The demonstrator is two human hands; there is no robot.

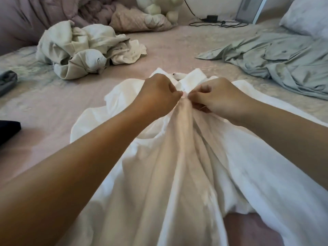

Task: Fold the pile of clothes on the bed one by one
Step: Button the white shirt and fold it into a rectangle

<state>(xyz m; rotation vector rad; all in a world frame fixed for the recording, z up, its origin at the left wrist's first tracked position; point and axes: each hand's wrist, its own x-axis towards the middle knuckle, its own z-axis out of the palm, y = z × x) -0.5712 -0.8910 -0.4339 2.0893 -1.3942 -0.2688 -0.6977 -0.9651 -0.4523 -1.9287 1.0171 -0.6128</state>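
A white collared shirt lies spread on the pink bed in front of me, its collar at the far end. My left hand and my right hand meet at the shirt's front just below the collar, and each pinches the cloth there. The fabric is lifted and bunched into folds running from the pinch toward me. A crumpled pile of cream and beige clothes sits at the back left.
A grey-green garment lies spread at the right, below a pale pillow. Dark folded items sit at the left edge. A pink duvet, a white soft toy and a charger with cable lie at the back.
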